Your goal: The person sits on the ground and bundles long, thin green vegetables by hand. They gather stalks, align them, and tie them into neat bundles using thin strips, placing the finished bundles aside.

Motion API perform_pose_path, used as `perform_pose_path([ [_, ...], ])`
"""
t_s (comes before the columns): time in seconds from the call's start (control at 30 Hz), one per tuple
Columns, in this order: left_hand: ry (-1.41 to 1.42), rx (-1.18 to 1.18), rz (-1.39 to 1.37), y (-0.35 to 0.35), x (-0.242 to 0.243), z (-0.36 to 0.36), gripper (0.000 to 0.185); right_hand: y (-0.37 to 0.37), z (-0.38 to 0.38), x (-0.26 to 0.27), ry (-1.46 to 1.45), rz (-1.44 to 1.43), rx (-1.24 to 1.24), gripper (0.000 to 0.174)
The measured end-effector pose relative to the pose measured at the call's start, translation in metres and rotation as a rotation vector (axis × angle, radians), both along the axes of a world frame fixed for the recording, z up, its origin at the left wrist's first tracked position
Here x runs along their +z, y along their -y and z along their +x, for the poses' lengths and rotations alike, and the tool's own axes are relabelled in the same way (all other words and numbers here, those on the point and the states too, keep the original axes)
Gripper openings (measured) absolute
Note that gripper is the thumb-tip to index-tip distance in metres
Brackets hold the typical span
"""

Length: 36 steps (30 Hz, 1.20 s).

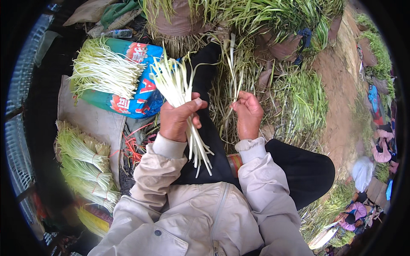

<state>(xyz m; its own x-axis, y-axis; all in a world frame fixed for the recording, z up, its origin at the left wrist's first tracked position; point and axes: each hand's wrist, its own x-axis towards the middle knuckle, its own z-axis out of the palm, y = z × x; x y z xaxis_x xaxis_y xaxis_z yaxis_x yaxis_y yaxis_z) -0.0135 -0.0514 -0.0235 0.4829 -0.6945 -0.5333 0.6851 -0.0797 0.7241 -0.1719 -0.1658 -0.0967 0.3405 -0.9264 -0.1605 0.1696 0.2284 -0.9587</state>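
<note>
My left hand (181, 116) is closed around a loose bunch of white-stemmed leafy greens (173, 86). Their pale leaf ends point up and away, and the white ends hang below my fist over my dark trouser leg. To the right, my right hand (248, 110) pinches a thin pale stalk (233, 70) between thumb and fingers; it runs upward over the litter of stems. A heap of trimmed greens (105, 68) lies on a blue and green printed plastic sack (149, 92) left of my left hand.
Tied bundles of greens (96, 172) lie on a grey sheet (91, 108) at left, near red ties (133, 148). Untrimmed greens (301, 99) and brown-wrapped bundles (179, 17) lie ahead and right. A plastic bottle (117, 33) lies beyond the sack. Other people sit along the right edge.
</note>
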Motion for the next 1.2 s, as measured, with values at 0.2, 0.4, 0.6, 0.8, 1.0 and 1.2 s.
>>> perform_pose_path([
  [0.2,0.145,-0.005,0.007,0.002,0.005,-0.013,0.028,-0.033,0.0,0.04,-0.126,-0.059,0.213,0.028],
  [0.4,0.298,0.027,-0.003,-0.003,0.012,-0.021,0.021,-0.046,-0.002,0.062,-0.104,0.007,0.402,0.024],
  [0.6,0.39,0.059,-0.06,-0.008,0.021,-0.031,0.023,-0.055,-0.003,0.076,-0.039,-0.041,0.417,0.015],
  [0.8,0.461,0.112,-0.073,-0.012,0.027,-0.035,0.026,-0.054,-0.004,0.054,0.031,-0.06,0.261,0.009],
  [1.0,0.435,0.144,-0.093,-0.012,0.033,-0.028,0.029,-0.051,-0.028,0.028,-0.123,0.552,0.319,0.01],
  [1.2,0.379,0.08,-0.106,-0.013,0.029,-0.021,0.029,-0.048,-0.028,0.037,0.149,0.466,0.518,0.012],
])
